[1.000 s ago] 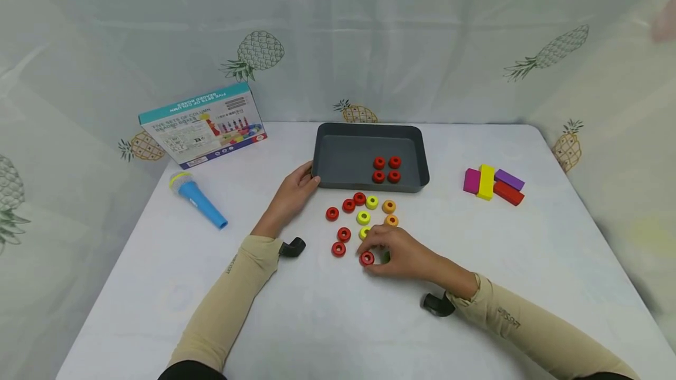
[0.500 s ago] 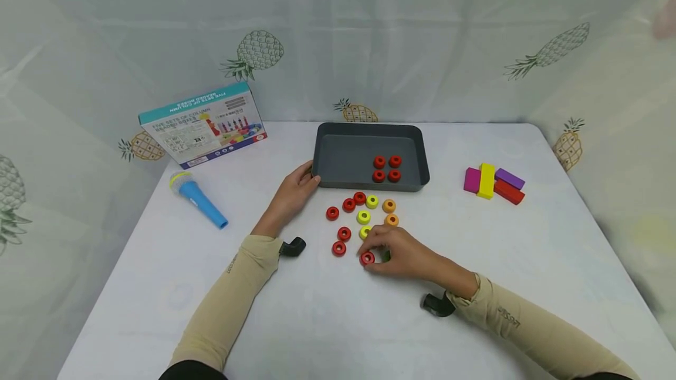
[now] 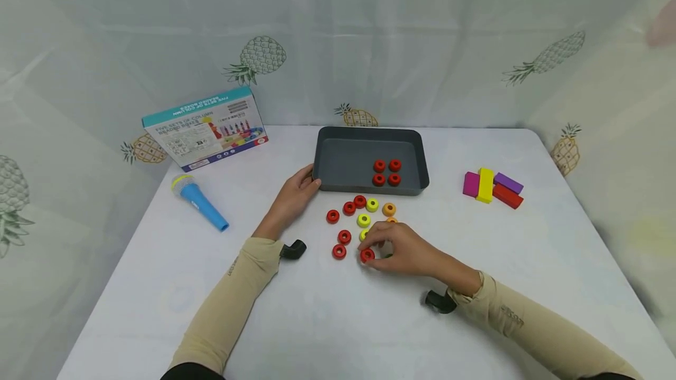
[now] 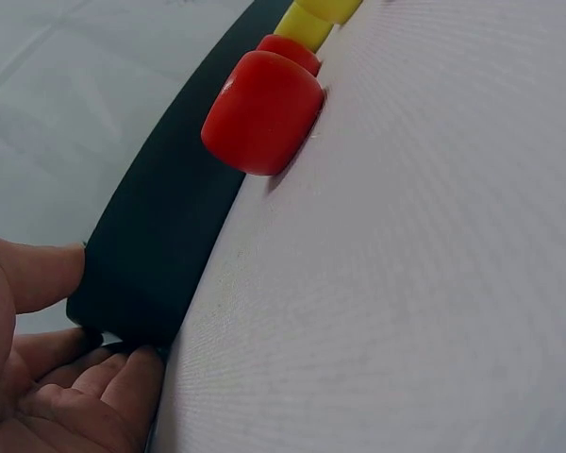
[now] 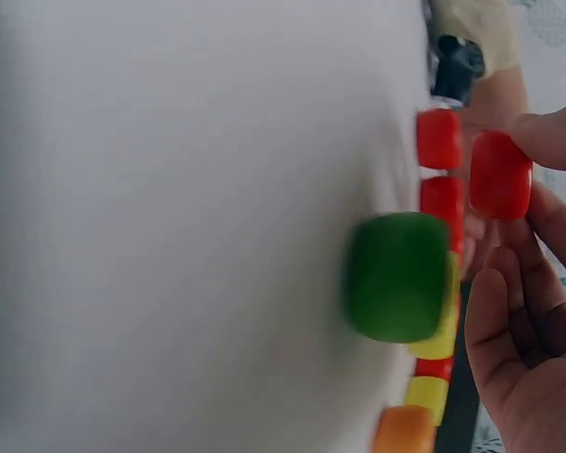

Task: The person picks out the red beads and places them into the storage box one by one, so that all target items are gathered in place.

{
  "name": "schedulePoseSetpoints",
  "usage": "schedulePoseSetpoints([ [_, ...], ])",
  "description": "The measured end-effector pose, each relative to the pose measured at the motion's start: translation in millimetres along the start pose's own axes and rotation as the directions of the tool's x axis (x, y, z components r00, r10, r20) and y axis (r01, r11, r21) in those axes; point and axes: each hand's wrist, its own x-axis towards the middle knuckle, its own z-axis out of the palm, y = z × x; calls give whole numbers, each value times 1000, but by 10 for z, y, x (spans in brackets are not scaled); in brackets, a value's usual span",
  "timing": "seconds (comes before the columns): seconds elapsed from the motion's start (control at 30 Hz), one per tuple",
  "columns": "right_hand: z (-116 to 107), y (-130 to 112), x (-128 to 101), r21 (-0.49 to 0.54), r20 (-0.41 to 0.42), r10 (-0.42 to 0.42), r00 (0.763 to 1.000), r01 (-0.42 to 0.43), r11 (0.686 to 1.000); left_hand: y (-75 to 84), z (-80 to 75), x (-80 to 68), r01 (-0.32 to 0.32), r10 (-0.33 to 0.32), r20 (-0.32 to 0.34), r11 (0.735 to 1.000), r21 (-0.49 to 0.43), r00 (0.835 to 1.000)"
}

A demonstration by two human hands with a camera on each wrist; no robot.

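My left hand grips the near left corner of a dark grey tray, thumb and fingers on either side of its wall. Several red beads with holes sit in the tray's right half. My right hand pinches another red bead between thumb and fingers; in the right wrist view a gap shows between it and the tabletop. Beside that hand stands a green bead, mostly hidden by the hand in the head view. Loose red, yellow and orange beads lie in front of the tray.
A blue toy microphone lies at the left, near a printed cardboard box at the table's back left. Several coloured blocks are grouped at the right. A curtain with pineapple prints hangs behind the white table.
The red bead in my right hand has come up slightly, the hand rising with it. My left hand stays on the tray corner. The head view has tilted a little.
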Motion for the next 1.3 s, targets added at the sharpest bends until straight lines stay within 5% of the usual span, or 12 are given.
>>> schedulePoseSetpoints([
  [0.37, -233, -81, 134, -11, -66, 8, 998, -9, 1000, -1, -13, 15, 4, -4, -1, 1000, -4, 1000],
  [1.3, -482, 156, 425, -45, -168, 17, 986, -25, 999, -23, 8, 2, 7, -7, -6, 1000, -1, 1000],
])
